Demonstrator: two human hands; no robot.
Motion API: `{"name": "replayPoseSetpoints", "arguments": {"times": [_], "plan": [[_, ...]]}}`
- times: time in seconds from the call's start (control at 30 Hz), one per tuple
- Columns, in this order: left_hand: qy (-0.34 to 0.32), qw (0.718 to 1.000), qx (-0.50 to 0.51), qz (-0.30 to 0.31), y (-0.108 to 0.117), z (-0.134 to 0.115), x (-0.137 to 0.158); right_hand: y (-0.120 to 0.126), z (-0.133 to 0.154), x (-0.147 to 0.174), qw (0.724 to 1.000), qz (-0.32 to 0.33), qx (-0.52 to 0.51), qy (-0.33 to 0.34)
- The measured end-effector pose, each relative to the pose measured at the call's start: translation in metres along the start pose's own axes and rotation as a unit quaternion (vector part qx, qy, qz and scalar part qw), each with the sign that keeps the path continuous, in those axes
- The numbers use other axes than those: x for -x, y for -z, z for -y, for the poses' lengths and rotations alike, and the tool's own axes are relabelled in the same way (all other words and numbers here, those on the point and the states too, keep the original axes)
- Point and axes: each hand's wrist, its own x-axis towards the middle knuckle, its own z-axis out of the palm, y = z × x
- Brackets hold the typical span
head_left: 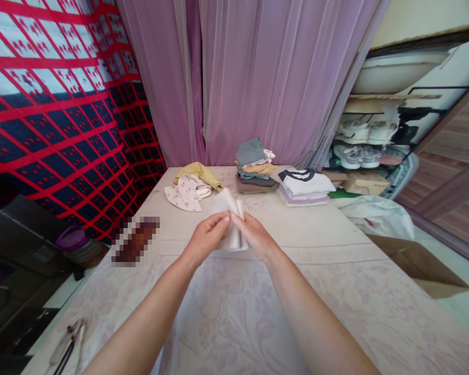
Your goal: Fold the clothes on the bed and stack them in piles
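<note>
I have both hands together near the middle of the floral cover (328, 291), and its edges give me my limits. The left edge slants down past the left forearm towards a purple-lidded bucket (72, 239); the right edge runs beside a brown cardboard box (414, 265). The far edge meets the purple curtain (289, 78). A wide stretch of cover separates the right arm from the right edge. Ahead, room narrows: a crumpled pink printed cloth (187, 192) and a yellow cloth (198, 173) lie to the left, a stack of folded clothes (256, 179) straight on, a white shirt (307, 182) atop a pile to the right.

The white cloth (234, 238) is between the left hand (209, 229) and the right hand (256, 234). Each grip pinches it, thumbs nearly meeting at its middle. It looks thin and pale, folded narrow, with upright creases and a loose upper flap leaning left. I cannot tell whether its lower edge touches the cover.
</note>
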Motion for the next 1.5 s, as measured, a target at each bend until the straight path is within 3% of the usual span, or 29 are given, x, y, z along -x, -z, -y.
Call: {"name": "replayPoseSetpoints", "arguments": {"times": [0.07,0.13,0.23,0.3,0.37,0.47,0.67,0.83,1.0,1.1,1.33,1.5], "plan": [[0.003,0.999,0.04,0.025,-0.002,-0.004,-0.002,0.006,-0.004,-0.003,0.998,-0.02,-0.047,-0.034],[-0.001,0.998,0.059,0.002,0.004,0.002,-0.008,0.017,-0.015,-0.006,0.995,-0.034,-0.054,-0.074],[0.009,0.997,0.007,-0.082,0.021,0.028,-0.019,0.043,-0.038,-0.011,0.986,-0.069,0.091,-0.121],[0.045,0.99,-0.075,-0.111,0.033,0.051,-0.022,0.064,-0.051,-0.012,0.961,-0.123,0.212,-0.126],[0.077,0.981,-0.145,-0.104,0.038,0.073,-0.022,0.082,-0.058,-0.013,0.93,-0.164,0.312,-0.11],[0.111,0.974,-0.182,-0.071,0.032,0.09,-0.019,0.096,-0.058,-0.012,0.896,-0.162,0.405,-0.087],[0.138,0.964,-0.226,-0.019,0.009,0.088,-0.019,0.086,-0.054,-0.008,0.873,-0.132,0.457,-0.105],[0.098,0.948,-0.299,-0.035,0.001,0.086,-0.015,0.08,-0.059,-0.003,0.857,-0.162,0.488,-0.05],[-0.013,0.886,-0.461,0.034,-0.013,0.068,-0.011,0.08,-0.065,0.003,0.829,-0.155,0.534,-0.063],[-0.071,0.858,-0.502,0.086,-0.022,0.059,-0.012,0.081,-0.062,0.004,0.823,-0.156,0.54,-0.078],[-0.08,0.859,-0.486,0.139,-0.019,0.077,-0.017,0.084,-0.05,0.003,0.809,-0.128,0.557,-0.137],[-0.088,0.862,-0.477,0.147,-0.015,0.084,-0.02,0.085,-0.054,0.001,0.83,-0.091,0.528,-0.153]]}}
